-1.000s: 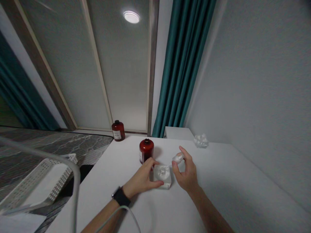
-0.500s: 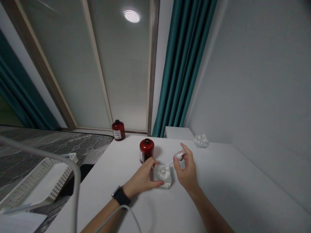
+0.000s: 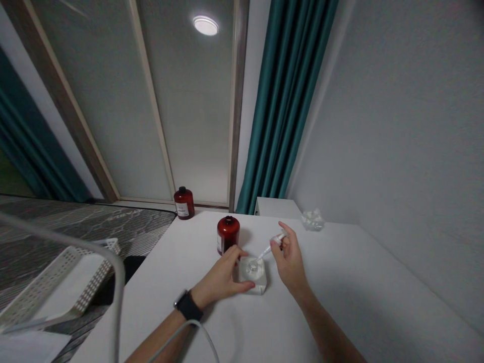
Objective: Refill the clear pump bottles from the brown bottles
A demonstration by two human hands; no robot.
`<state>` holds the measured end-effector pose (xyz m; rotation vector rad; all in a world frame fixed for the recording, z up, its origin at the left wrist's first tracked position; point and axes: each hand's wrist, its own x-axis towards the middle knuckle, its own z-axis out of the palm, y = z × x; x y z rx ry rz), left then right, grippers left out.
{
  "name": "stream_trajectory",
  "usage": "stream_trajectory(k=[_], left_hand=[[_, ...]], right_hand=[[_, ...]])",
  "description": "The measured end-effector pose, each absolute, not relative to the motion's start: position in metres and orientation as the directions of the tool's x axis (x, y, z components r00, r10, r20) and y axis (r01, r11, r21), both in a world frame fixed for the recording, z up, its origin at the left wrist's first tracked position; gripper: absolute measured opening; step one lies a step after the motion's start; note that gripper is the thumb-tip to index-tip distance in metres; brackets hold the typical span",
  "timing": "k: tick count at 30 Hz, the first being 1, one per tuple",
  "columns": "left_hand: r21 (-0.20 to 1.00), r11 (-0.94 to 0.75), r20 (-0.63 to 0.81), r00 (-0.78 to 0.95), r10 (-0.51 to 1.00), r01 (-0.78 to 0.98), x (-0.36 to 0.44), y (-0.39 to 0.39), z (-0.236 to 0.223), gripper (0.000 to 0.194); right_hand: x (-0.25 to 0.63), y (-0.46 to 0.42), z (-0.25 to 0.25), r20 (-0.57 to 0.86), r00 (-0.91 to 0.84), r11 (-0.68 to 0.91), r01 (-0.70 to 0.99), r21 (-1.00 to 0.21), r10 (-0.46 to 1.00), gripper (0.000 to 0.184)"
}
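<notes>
A clear square glass bottle [image 3: 254,275] stands on the white table [image 3: 340,292]. My left hand [image 3: 221,278] is wrapped round its left side, thumb at the front, a black watch on the wrist. My right hand [image 3: 288,260] pinches a small clear dropper [image 3: 273,244] just right of and above the bottle. The dropper slants down to the left, and its thin tip is at the bottle's mouth. A dark red bottle [image 3: 228,234] with a white label stands just behind my left hand.
A second dark red bottle [image 3: 184,202] stands on the window ledge. A crumpled clear wrapper [image 3: 312,220] lies at the table's far side, near a white box [image 3: 276,206]. A white perforated basket [image 3: 56,282] sits at the left, off the table. Teal curtains hang behind.
My right hand has turned and lowered the dropper, so its tip now points down into the glass bottle's mouth. My left hand has kept its hold on the bottle.
</notes>
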<state>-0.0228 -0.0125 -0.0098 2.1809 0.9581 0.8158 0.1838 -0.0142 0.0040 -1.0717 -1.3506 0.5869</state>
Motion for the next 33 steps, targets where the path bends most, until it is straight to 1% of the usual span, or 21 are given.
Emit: stream_trajectory(k=[3, 6, 10, 14, 18, 24, 29, 33], left_hand=[[0.730, -0.553, 0.290, 0.550, 0.783, 0.402, -0.023, -0.012, -0.011, 0.046], [0.733, -0.552, 0.289, 0.552, 0.782, 0.398, -0.023, -0.012, -0.012, 0.045], [0.738, -0.545, 0.278, 0.558, 0.782, 0.397, -0.023, -0.011, -0.011, 0.043], [0.737, -0.538, 0.267, 0.555, 0.788, 0.409, -0.023, -0.011, -0.010, 0.043], [0.741, -0.534, 0.263, 0.556, 0.789, 0.408, -0.023, -0.011, -0.010, 0.042], [0.739, -0.539, 0.270, 0.556, 0.786, 0.404, -0.024, -0.011, -0.012, 0.042], [0.740, -0.538, 0.271, 0.552, 0.788, 0.405, -0.024, -0.011, -0.012, 0.041], [0.738, -0.542, 0.284, 0.544, 0.790, 0.402, -0.023, -0.011, -0.012, 0.040]], right_hand=[[0.192, -0.008, 0.006, 0.387, 0.227, 0.383, 0.062, -0.922, 0.894, 0.050], [0.211, 0.003, 0.003, 0.298, 0.275, 0.316, -0.025, -0.948, 0.914, 0.051], [0.251, 0.019, -0.013, 0.202, 0.335, 0.232, -0.052, -0.971, 0.920, 0.053], [0.283, 0.029, -0.032, 0.159, 0.355, 0.195, -0.067, -0.979, 0.921, 0.049], [0.296, 0.031, -0.045, 0.153, 0.337, 0.187, -0.073, -0.980, 0.929, 0.046], [0.300, 0.030, -0.049, 0.183, 0.298, 0.191, 0.004, -0.982, 0.937, 0.044], [0.301, 0.025, -0.047, 0.232, 0.265, 0.192, 0.170, -0.967, 0.936, 0.046], [0.295, 0.026, -0.052, 0.306, 0.231, 0.218, 0.338, -0.915, 0.924, 0.030]])
